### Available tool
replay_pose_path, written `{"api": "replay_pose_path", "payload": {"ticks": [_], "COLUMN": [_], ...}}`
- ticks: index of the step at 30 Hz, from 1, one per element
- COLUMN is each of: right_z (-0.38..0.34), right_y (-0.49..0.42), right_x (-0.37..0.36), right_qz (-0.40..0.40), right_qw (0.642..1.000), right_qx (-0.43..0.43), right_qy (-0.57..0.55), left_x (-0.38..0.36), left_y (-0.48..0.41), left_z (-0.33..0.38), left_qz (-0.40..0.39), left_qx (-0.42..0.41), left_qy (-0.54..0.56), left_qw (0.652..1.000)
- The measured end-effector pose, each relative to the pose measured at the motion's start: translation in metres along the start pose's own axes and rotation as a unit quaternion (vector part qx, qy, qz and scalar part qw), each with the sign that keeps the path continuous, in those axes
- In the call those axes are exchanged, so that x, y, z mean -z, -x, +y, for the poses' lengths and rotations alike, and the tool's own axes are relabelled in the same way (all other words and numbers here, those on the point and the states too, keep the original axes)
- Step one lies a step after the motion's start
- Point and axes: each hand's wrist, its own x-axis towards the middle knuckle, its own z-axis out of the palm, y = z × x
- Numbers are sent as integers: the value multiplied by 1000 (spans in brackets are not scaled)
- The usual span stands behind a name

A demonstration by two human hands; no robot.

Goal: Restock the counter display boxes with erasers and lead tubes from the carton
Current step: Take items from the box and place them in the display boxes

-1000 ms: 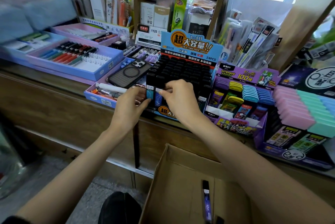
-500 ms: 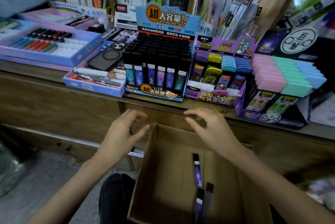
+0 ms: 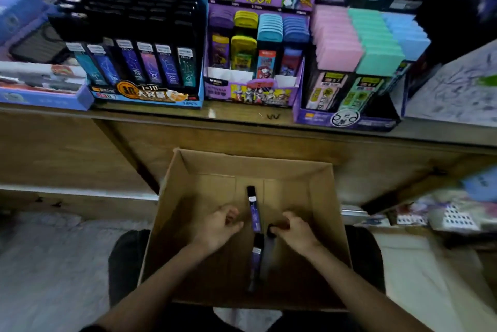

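Brown cardboard carton (image 3: 317, 197) at lower centre, three slim purple-and-black lead tubes inside, left hand (image 3: 219, 226) loosely curled beside upper tube (image 3: 254, 209), right hand (image 3: 294, 229) fingers (image 3: 278, 230) pinching black-capped tube (image 3: 269, 248), display boxes on wooden tabletop (image 3: 242, 114) above.

blue display box (image 3: 146, 95): top cut off by frame | right-edge goods: blurred | carton (image 3: 172, 183): near wall behind forearms

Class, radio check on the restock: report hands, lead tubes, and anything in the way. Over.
Both hands down in the carton. Right hand pinching a dark tube's cap; left hand curled, empty. Two purple lead tubes lying loose between them. Nothing in the way.
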Motion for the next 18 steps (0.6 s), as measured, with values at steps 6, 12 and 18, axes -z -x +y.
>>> {"api": "replay_pose_path", "payload": {"ticks": [6,12,18], "right_z": [17,31,31], "right_y": [-15,-3,12], "right_x": [-29,-33,-21], "right_qz": [-23,2,41], "right_qw": [998,998,975], "right_qx": [35,58,55], "right_qy": [40,-12,-210], "left_x": [-23,-27,-51], "left_y": [-34,-65,-80], "left_z": [9,22,43], "left_qz": [20,48,107], "left_qx": [-8,48,120], "left_qy": [-33,-61,-238], "left_qw": [999,996,958]}}
